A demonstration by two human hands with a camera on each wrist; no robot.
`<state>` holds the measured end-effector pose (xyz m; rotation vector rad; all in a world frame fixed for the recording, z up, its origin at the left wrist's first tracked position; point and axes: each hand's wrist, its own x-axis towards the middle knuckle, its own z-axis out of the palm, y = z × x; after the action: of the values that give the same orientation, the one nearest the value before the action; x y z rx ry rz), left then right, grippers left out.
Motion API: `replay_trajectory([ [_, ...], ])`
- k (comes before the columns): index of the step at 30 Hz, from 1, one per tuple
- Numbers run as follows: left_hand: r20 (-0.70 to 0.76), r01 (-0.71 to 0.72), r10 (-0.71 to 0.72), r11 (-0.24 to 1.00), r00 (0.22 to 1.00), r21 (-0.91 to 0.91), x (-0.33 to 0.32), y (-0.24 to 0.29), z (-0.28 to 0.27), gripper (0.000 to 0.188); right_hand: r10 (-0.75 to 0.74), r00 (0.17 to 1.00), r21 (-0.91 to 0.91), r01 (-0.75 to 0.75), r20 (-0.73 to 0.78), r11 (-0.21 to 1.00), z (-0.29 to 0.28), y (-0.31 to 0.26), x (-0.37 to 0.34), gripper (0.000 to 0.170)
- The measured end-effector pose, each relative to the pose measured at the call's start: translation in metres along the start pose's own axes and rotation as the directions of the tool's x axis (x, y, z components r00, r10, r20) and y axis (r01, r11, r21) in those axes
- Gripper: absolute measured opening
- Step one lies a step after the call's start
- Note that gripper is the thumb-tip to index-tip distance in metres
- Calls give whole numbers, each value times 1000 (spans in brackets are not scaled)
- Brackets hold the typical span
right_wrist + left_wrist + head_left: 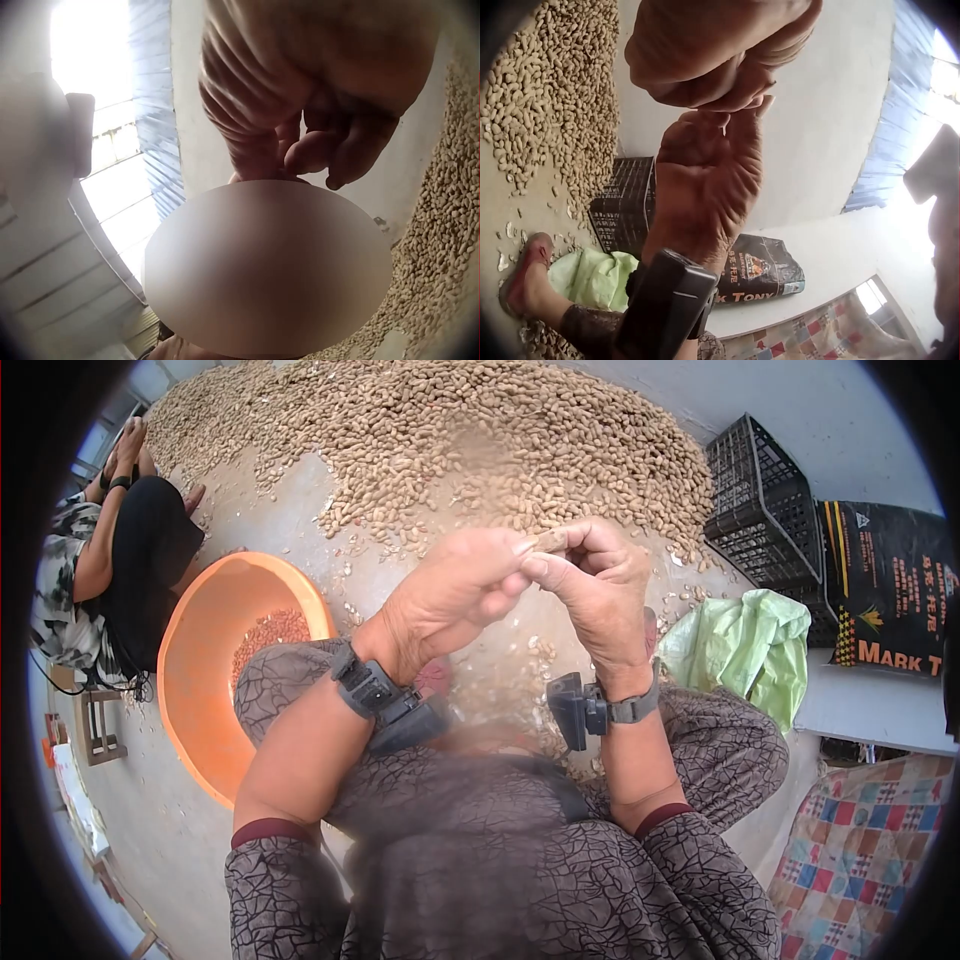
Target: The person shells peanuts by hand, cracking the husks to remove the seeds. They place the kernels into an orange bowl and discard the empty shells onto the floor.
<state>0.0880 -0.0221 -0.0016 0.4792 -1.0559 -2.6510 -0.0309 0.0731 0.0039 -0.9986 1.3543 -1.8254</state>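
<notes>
Both hands meet in front of my chest, fingertip to fingertip. Between them is a peanut in its shell (549, 541), largely covered by the fingers. The right hand (606, 582) pinches it with thumb and forefinger. From the other side, the left hand (455, 588) pinches its end, the other fingers curled in. In the left wrist view the left hand (720, 56) is above the right hand (705, 176), their tips together, with the peanut hidden. A blurred patch covers much of the right wrist view below the right hand (315, 82).
A large heap of unshelled peanuts (480, 430) spreads ahead. An orange basin (190, 650) with red shelled kernels (270, 638) stands at my left, near another seated person (110, 560). On the right are a black crate (765, 500), a green sack (745, 645) and a black printed bag (890, 585).
</notes>
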Motion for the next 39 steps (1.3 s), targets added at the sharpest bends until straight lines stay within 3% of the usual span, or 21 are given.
replay_trajectory([
  [4,8,-1,1,1000,1000,-10,1,1,1,15,13,999,110,-18,48,994,-3,0,1,8],
  [9,-50,-16,22,993,998,113,4,-2,-1,17,-57,998,-137,51,-39,989,-10,14,1,16],
  [17,-140,-70,137,913,981,402,3,9,4,16,-50,995,-266,24,-91,964,-14,21,1,23],
  [19,-180,-74,200,839,963,539,4,8,7,18,-63,993,-292,32,-97,956,-14,21,2,24],
  [21,-210,-36,175,841,962,539,2,13,5,19,-8,999,-452,23,35,892,-14,19,3,18],
  [22,-236,-2,152,844,960,537,2,16,2,20,-2,999,-454,17,32,891,-17,21,4,18],
  [23,-238,3,146,847,960,531,1,19,-3,20,102,990,-524,-34,101,851,-20,26,5,16],
  [24,-213,-47,162,885,964,464,0,23,-10,20,210,964,-594,-74,163,801,-24,33,8,14],
  [25,-191,-95,182,915,965,392,-1,26,-13,20,392,873,-620,-141,289,772,-35,43,12,14],
  [26,-199,-90,179,918,964,387,-3,29,-12,20,399,869,-620,-146,292,771,-44,51,11,14],
  [28,-275,-111,200,945,940,308,-8,40,-8,19,548,694,-683,-111,467,722,-50,60,11,14],
  [30,-293,-131,213,952,932,278,-12,46,-8,16,545,684,-623,-166,485,764,-63,94,14,14],
  [32,-275,-160,214,965,937,206,-15,52,-8,14,631,738,-542,-438,238,717,-71,119,17,15],
  [33,-277,-155,205,969,939,194,-17,54,-8,14,608,779,-515,-463,153,721,-73,127,17,15],
  [39,-352,-172,192,981,916,88,-22,65,-5,20,651,757,-415,-611,-58,674,-110,226,0,17],
])
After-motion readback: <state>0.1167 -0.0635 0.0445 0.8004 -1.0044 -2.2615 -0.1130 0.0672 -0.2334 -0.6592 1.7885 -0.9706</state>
